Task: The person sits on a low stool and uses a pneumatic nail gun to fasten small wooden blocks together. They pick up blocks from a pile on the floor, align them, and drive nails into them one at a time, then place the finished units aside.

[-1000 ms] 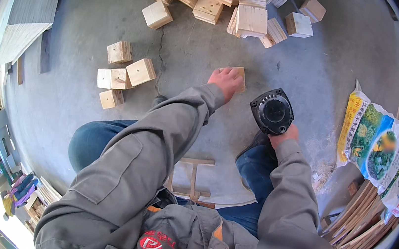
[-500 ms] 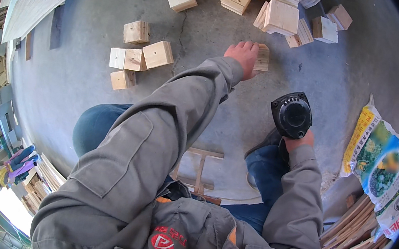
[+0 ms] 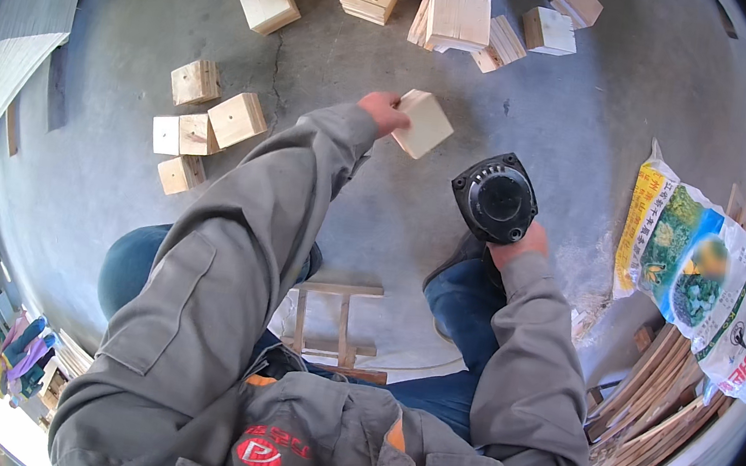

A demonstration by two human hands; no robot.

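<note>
My left hand [image 3: 386, 113] is closed around the left edge of a square wooden block [image 3: 425, 126]. Its pale, smooth face is turned upward, and one corner points toward me. My right hand [image 3: 521, 244] grips a black nail gun [image 3: 500, 197], seen from above with its round, bolted cap uppermost. The cap hides the tool's lower end and most of my fingers. The held block and the nail gun are apart, with the block farther away and to the left.
A cluster of wooden blocks [image 3: 188, 133] lies on the concrete floor at left. More layered blocks [image 3: 458, 22] are piled at the far side. A wooden stool frame [image 3: 343, 323] is between my legs. A printed sack [image 3: 699, 273] rests on wood strips [image 3: 647, 425] at right.
My left hand has turned the block, so a flat pale face shows instead of its layered edges. The right hand still holds the nail gun. The whole view has shifted.
</note>
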